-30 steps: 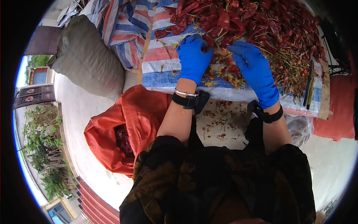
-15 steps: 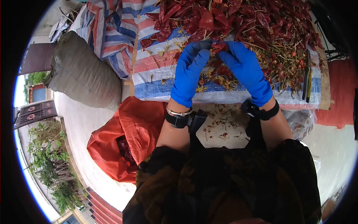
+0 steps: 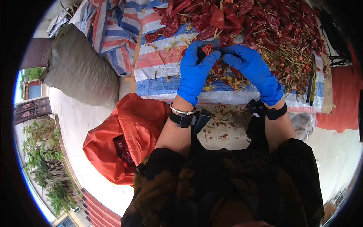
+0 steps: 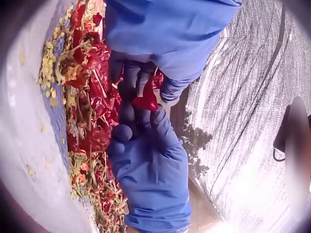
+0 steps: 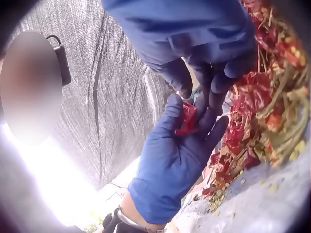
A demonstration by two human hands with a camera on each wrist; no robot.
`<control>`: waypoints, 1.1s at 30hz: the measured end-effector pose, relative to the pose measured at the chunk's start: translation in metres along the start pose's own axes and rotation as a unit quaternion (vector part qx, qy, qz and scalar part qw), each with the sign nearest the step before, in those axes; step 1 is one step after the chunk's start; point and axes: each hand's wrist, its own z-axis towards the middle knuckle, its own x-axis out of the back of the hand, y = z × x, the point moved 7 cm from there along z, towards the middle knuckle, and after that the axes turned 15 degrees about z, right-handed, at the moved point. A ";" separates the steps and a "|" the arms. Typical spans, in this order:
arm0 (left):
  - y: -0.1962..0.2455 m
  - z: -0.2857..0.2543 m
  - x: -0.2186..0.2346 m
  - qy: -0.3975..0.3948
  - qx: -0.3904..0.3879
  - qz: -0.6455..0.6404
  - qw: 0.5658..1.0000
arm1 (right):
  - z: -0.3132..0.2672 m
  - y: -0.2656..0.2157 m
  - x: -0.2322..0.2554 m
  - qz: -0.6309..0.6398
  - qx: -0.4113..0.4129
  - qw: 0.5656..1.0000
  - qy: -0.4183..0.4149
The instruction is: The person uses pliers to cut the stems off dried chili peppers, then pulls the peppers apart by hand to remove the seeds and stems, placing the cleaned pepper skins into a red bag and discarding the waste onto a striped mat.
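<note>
Left hand [image 3: 195,72] pinches a red pepper piece [image 3: 207,49] above the striped sheet [image 3: 149,87], apparently steadying it within reach of the other hand. Right hand [image 3: 252,69]: fingers bent, tips just beside the left's; cannot tell whether they grip anything. Red sack [image 3: 141,117], mouth open: dark red contents, probably peppers. Grey sack [image 3: 83,70]: bulging, contents hidden.

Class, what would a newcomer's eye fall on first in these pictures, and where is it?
Probably the big heap of red peppers, spread over the far part of the striped sheet. Close behind come the two blue-gloved hands nearer the person: the left grip holds a red pepper piece, with the right grip close beside it. The vivid red sack on the ground, at the person's left, also stands out.
</note>
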 end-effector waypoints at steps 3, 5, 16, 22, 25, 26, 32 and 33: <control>0.004 0.004 0.001 0.036 0.014 -0.048 0.998 | -0.012 -0.027 0.035 -0.056 0.041 0.996 0.057; 0.009 0.006 0.000 0.028 0.043 0.020 0.999 | -0.019 -0.042 0.069 -0.014 0.072 0.986 0.148; 0.044 -0.001 -0.069 -0.116 0.083 -0.071 0.987 | -0.084 -0.064 0.161 -0.344 0.112 0.872 0.328; 0.057 0.042 -0.012 0.002 0.063 -0.085 0.994 | -0.072 -0.037 0.067 -0.208 -0.008 0.977 -0.041; 0.072 0.043 0.010 0.053 0.069 -0.192 0.978 | -0.079 -0.033 0.047 -0.157 -0.024 0.986 -0.052; 0.080 0.043 0.013 0.063 0.058 -0.255 0.963 | -0.077 -0.030 0.037 -0.147 -0.018 0.987 -0.061; 0.154 0.022 -0.014 -0.003 -0.136 0.076 0.988 | -0.111 -0.013 -0.107 -0.038 -0.035 0.951 -0.305; 0.161 0.018 -0.019 0.014 -0.168 0.165 0.972 | -0.118 -0.008 -0.129 -0.014 -0.056 0.944 -0.325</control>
